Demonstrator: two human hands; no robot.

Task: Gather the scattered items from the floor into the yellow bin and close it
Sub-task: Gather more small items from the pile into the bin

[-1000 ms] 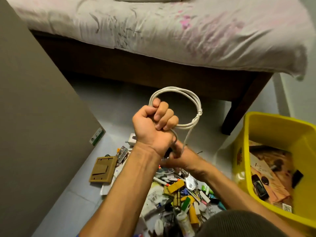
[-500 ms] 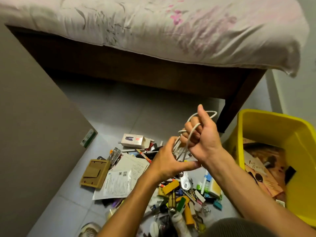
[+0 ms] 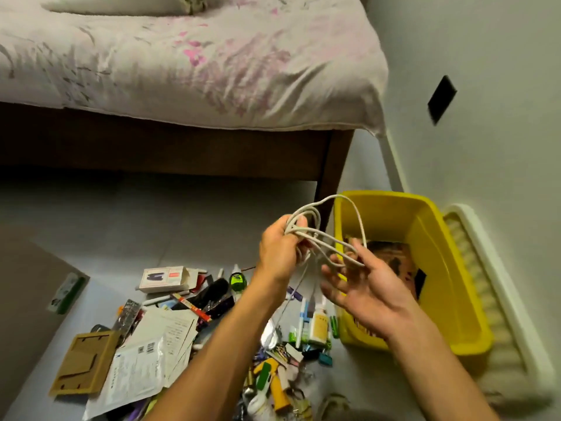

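My left hand point(image 3: 279, 250) grips a coiled white cable point(image 3: 315, 232) in the air, just left of the yellow bin point(image 3: 437, 268). One loop of the cable arches over the bin's near corner. My right hand point(image 3: 364, 287) is palm up with its fingers spread beside the coil, and cable strands lie across its fingertips. The bin stands open on the floor with papers and small items inside. A pile of scattered items point(image 3: 273, 369) covers the floor below my arms.
A white lid point(image 3: 485, 278) leans between the bin and the wall. The bed point(image 3: 188, 65) with its dark frame leg point(image 3: 331, 177) stands behind. On the floor lie a white box point(image 3: 165, 278), papers point(image 3: 145, 360), a cardboard piece point(image 3: 82, 363) and a glue bottle point(image 3: 318, 326).
The view has swung right toward the bin. The cable coil passed from my right hand's grip to my left hand, and my right hand has opened beside it.
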